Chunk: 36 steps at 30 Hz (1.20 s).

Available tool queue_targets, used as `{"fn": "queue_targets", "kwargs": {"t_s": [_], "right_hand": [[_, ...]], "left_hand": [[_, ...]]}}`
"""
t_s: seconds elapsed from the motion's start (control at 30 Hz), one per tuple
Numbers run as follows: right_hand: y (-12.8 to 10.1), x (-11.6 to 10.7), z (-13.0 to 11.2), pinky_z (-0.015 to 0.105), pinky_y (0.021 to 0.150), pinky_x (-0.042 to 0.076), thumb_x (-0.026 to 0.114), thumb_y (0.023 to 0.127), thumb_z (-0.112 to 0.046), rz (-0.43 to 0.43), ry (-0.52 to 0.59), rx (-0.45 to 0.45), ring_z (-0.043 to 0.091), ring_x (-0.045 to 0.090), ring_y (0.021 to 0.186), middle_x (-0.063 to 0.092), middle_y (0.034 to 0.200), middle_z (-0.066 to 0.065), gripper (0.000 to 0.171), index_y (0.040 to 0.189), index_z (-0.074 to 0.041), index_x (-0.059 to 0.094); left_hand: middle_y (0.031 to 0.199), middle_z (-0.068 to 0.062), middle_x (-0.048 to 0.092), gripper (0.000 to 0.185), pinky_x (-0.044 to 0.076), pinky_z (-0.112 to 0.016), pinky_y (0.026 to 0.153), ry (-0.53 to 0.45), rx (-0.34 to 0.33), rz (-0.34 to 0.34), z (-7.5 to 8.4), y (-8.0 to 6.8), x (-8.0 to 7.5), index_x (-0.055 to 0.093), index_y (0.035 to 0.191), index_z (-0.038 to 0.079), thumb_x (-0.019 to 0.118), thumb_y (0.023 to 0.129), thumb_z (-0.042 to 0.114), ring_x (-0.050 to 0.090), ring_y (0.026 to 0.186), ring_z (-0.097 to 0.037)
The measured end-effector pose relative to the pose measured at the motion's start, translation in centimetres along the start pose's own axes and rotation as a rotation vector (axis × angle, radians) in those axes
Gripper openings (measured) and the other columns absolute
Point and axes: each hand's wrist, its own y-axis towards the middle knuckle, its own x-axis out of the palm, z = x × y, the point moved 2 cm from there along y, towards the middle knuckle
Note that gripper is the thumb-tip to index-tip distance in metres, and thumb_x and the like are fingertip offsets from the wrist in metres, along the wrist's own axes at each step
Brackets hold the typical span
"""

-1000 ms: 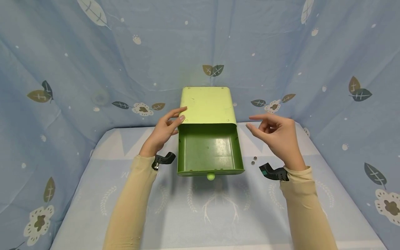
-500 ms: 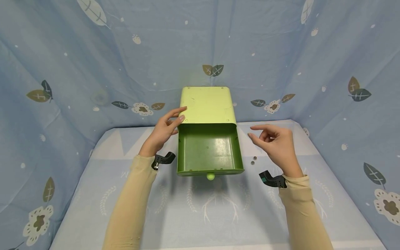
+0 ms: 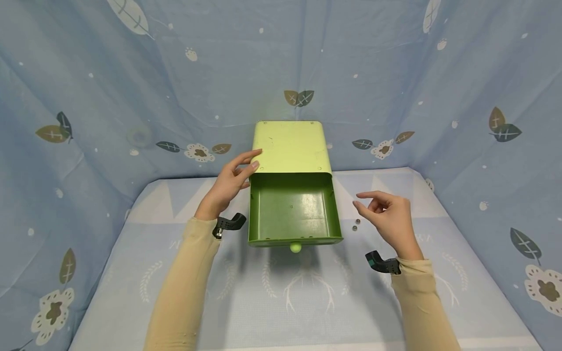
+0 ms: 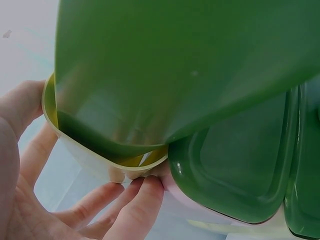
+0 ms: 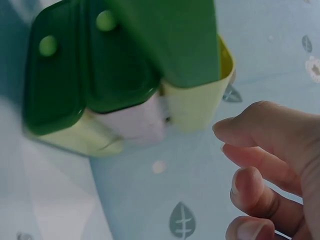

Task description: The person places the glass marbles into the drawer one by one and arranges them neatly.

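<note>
- My left hand (image 3: 228, 184) lies at the cabinet's (image 3: 291, 147) front left corner, fingers nearly straight and touching the pale green shell where the drawer (image 3: 293, 209) comes out; in the left wrist view the fingertips (image 4: 145, 187) sit under the shell's rounded edge, gripping nothing.
- My right hand (image 3: 388, 217) hovers in the air, holding nothing; thumb and forefinger reach forward with a gap between them, the other fingers loosely curled; it touches neither the drawer nor the bench (image 3: 307, 292).
- The drawer is pulled well out toward me; its long axis runs 12 to 6 o'clock, its open side faces up, and the round knob (image 3: 295, 247) on its front points to 6 o'clock.
- The drawer lies between both hands; from my left hand it is at 3 o'clock, just beside it; from my right hand it is at 9 o'clock, near but apart.
- Two small round beads (image 3: 356, 224) lie on the bench between the drawer's right wall and my right hand, just off its fingertips.
</note>
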Motion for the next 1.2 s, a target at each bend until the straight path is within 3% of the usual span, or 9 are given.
{"fn": "queue_targets", "kwargs": {"t_s": [0.5, 1.2], "right_hand": [[-1.8, 1.3, 4.2, 0.026, 0.046, 0.039, 0.090, 0.096, -0.018, -0.014, -0.043, 0.144, 0.014, 0.050, 0.052, 0.064, 0.068, 0.004, 0.019, 0.111, -0.007, 0.087], [-3.8, 4.0, 8.1, 0.025, 0.047, 0.035, 0.091, 0.092, -0.011, -0.014, -0.123, 0.202, 0.015, 0.046, 0.049, 0.060, 0.062, 0.000, 0.015, 0.104, -0.003, 0.087]], "left_hand": [[0.159, -0.011, 0.039, 0.050, 0.042, -0.066, 0.119, -0.004, -0.009, 0.003, -0.2, 0.0, -0.1, 0.055, 0.163, 0.036, 0.062, 0.114, 0.044, 0.050, 0.142, -0.031], [0.159, -0.010, 0.040, 0.049, 0.042, -0.064, 0.120, -0.004, -0.008, 0.011, 0.0, 0.1, 0.0, 0.056, 0.161, 0.037, 0.063, 0.113, 0.046, 0.051, 0.142, -0.031]]}}
